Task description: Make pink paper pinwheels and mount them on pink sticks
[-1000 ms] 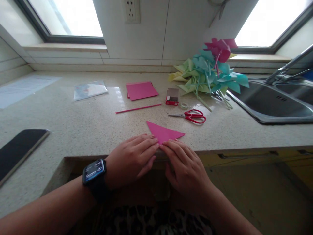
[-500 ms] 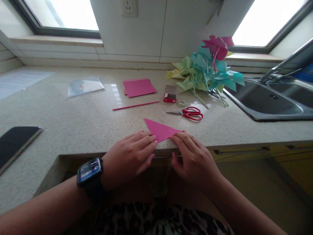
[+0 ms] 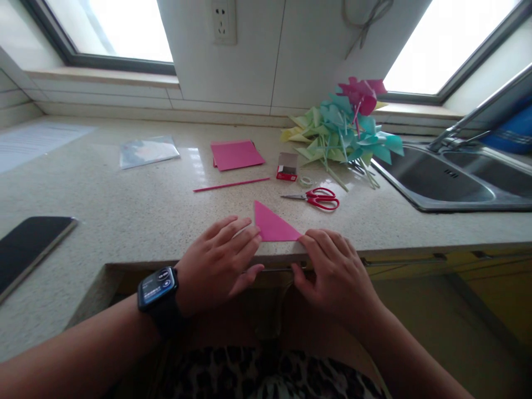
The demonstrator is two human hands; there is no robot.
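Fingers of the left hand (image 3: pixel 218 260) and right hand (image 3: pixel 332 271) lie flat and spread, gripping nothing, their tips pressing the 2 lower corners of the folded pink paper triangle (image 3: pixel 272 226) at the desk (image 3: pixel 124 216) front edge. Judged light, thin and easily creased, it seems best held by its edges.

Pink paper triangle (image 3: pixel 273 228), folded, flat on counter nr front edge, apex pointing away
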